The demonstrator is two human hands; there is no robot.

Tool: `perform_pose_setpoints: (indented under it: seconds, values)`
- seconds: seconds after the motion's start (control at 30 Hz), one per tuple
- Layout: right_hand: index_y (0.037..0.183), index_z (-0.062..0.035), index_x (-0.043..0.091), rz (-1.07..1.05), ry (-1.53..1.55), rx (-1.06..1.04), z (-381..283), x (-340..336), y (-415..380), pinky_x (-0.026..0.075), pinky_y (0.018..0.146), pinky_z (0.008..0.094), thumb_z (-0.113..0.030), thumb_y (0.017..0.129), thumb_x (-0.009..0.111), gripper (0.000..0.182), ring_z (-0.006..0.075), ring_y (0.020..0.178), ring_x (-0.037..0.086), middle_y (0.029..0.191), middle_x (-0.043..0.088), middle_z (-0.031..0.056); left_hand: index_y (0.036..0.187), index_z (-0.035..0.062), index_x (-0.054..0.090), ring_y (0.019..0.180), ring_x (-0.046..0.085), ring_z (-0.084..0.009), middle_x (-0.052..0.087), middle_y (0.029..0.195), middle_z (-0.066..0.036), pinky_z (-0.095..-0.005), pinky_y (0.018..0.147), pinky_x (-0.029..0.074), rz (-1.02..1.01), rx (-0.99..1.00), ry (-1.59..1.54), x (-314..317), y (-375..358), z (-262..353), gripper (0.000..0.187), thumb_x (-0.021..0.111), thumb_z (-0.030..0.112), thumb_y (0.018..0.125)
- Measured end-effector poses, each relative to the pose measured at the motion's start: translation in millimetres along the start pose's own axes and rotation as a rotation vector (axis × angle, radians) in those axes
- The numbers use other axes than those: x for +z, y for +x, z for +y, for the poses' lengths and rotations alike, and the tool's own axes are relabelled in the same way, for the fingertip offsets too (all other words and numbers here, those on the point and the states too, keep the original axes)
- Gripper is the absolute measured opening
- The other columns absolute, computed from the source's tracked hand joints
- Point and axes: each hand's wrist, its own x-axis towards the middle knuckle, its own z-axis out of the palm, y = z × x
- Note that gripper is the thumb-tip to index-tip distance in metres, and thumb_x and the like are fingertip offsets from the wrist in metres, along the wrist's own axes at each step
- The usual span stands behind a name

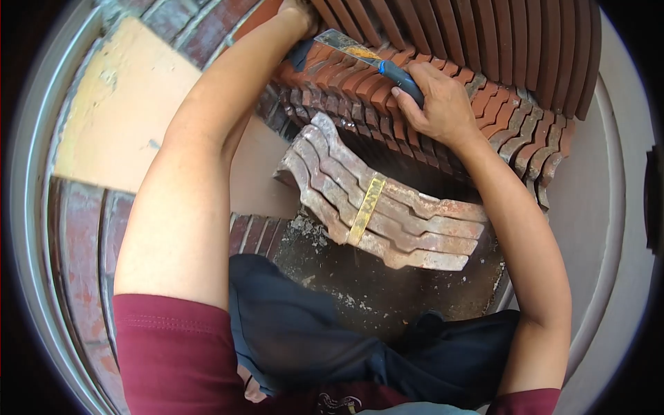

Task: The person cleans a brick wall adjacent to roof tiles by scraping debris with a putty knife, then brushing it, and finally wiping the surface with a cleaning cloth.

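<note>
My right hand (439,104) is wrapped round the blue and black handle of a scraper (401,79), over a long row of stacked reddish tiles (491,111). The scraper's flat metal blade, with an orange-brown smear, points up and left toward my other hand. My left hand (302,15) is at the top edge, beside the end of the tile stack; its fingers are mostly hidden. Below my right hand lies a bundle of several worn, pale curved tiles (422,225), held by a yellow strap (365,211).
Tall dark brown tiles (515,48) stand in a row at the top right. A beige board (124,104) lies at left over reddish bricks (83,242). Debris dots the dark floor (332,277) between my legs and the bundle. A grey curved edge (612,207) runs down the right.
</note>
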Motion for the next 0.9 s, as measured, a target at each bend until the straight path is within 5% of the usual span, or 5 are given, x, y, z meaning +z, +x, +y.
perform_pose_setpoints:
  seconds: [0.23, 0.47, 0.7, 0.8, 0.9]
  values:
    - [0.09, -0.0054, 0.057, -0.018, -0.024, -0.045, -1.2, -0.9, -1.7, 0.051, 0.067, 0.0473, -0.027, 0.084, 0.066, 0.024, 0.0371, 0.077, 0.063, 0.084, 0.06, 0.0137, 0.136, 0.0024, 0.055, 0.148, 0.027, -0.0243, 0.052, 0.145, -0.01, -0.0558, 0.121, 0.002, -0.21, 0.119, -0.04, -21.1, -75.3, -0.5, 0.048, 0.04, 0.022, 0.095]
    - [0.093, -0.0052, 0.058, -0.031, -0.044, -0.062, 0.7, 0.0, -4.3, 0.052, 0.07, 0.0468, -0.028, 0.083, 0.067, 0.026, 0.036, 0.081, 0.064, 0.086, 0.061, 0.014, 0.144, -0.0034, 0.042, 0.148, 0.025, -0.0248, 0.05, 0.147, -0.01, -0.0516, 0.123, 0.003, 0.027, -0.002, -0.074, 11.6, -102.0, 9.0, 0.053, 0.031, 0.022, 0.099]
    - [0.091, -0.0057, 0.058, -0.038, -0.053, -0.06, -4.5, 0.9, -1.1, 0.051, 0.066, 0.0463, -0.026, 0.082, 0.069, 0.025, 0.0356, 0.077, 0.063, 0.084, 0.06, 0.0127, 0.142, 0.0027, 0.049, 0.148, 0.026, -0.0242, 0.047, 0.15, -0.006, -0.0533, 0.122, -0.001, -0.084, -0.03, 0.013, -4.4, -63.0, 4.4, 0.051, 0.032, 0.022, 0.098]
    - [0.089, -0.0058, 0.058, -0.044, -0.064, -0.042, -5.1, -2.0, -0.7, 0.05, 0.065, 0.0463, -0.026, 0.082, 0.069, 0.024, 0.0356, 0.075, 0.063, 0.083, 0.06, 0.0125, 0.155, 0.0223, 0.029, 0.153, 0.007, -0.0231, 0.017, 0.164, 0.003, -0.0545, 0.121, -0.003, -0.138, -0.022, -0.024, -19.0, -30.8, 1.9, 0.053, 0.024, 0.032, 0.103]
    - [0.089, -0.0055, 0.058, -0.028, -0.043, -0.02, -5.8, -2.1, 1.4, 0.05, 0.065, 0.0459, -0.026, 0.082, 0.069, 0.024, 0.0355, 0.074, 0.063, 0.082, 0.06, 0.0124, 0.156, 0.0227, 0.027, 0.153, 0.008, -0.0222, 0.017, 0.164, 0.005, -0.053, 0.121, -0.005, 0.034, -0.061, 0.023, 13.2, 16.5, 1.6, 0.054, 0.023, 0.035, 0.103]
